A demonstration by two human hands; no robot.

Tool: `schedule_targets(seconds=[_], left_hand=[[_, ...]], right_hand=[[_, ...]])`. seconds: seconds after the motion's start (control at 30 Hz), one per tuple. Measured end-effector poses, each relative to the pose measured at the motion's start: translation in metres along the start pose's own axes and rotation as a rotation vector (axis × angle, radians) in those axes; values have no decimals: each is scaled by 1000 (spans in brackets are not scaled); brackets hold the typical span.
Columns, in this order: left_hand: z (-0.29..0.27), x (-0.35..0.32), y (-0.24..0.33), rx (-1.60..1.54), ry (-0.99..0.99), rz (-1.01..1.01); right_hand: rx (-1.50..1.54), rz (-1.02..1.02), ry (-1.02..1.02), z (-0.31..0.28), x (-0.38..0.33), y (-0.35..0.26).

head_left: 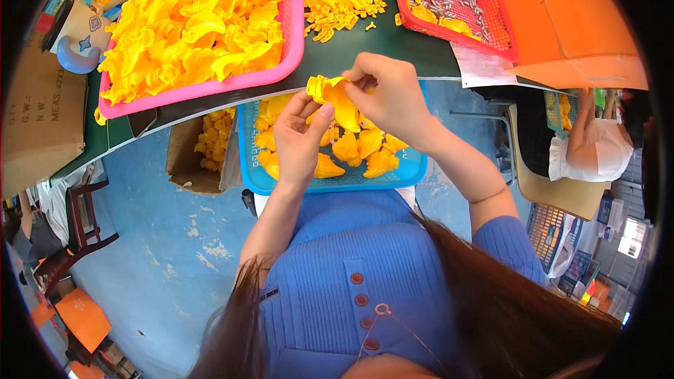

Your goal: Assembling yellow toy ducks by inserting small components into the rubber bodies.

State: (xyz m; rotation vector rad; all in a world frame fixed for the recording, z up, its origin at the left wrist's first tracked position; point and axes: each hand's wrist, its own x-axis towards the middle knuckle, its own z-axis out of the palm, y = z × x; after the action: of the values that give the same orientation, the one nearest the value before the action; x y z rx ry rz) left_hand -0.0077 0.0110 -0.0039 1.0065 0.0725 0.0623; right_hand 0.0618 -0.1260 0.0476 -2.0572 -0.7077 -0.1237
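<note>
Above the blue basket (333,186) on my lap, both hands grip one curved yellow plastic piece (342,109) with a ridged end. My left hand (298,144) pinches its left side between thumb and fingers. From the right, my right hand (390,95) is closed on its upper edge, fingertips partly hidden. Whether a smaller part is also between the fingers cannot be made out. Several yellow plastic pieces (368,144) lie in the blue basket under my hands.
A pink tray (203,91) heaped with yellow pieces stands on the green table (414,52). Small yellow parts (340,10) lie beside it. A red basket (502,35) holds small metal cylinders (446,0). A cardboard box (186,179) sits below the table; another person (593,147) sits at right.
</note>
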Motion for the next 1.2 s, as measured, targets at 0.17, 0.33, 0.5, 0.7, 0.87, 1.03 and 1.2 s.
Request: schedule_targets(seconds=[0.17, 0.33, 0.5, 0.7, 0.87, 1.03, 1.2], left_hand=[[9, 1, 0, 32, -26, 119], [16, 0, -23, 261, -23, 469], [8, 2, -29, 295, -18, 567], [0, -1, -18, 393, 11, 685], [-8, -10, 11, 235, 79, 525], [-16, -14, 37, 104, 73, 450], [-20, -20, 45, 58, 42, 432]], right_hand=[[-24, 66, 28, -10, 3, 0], [-29, 75, 21, -12, 1, -10], [41, 175, 10, -11, -2, -22], [253, 253, -156, -11, 9, -17], [361, 215, -322, -15, 40, -33], [45, -227, -191, 25, 115, -29], [-319, -416, -139, 104, 176, -18]])
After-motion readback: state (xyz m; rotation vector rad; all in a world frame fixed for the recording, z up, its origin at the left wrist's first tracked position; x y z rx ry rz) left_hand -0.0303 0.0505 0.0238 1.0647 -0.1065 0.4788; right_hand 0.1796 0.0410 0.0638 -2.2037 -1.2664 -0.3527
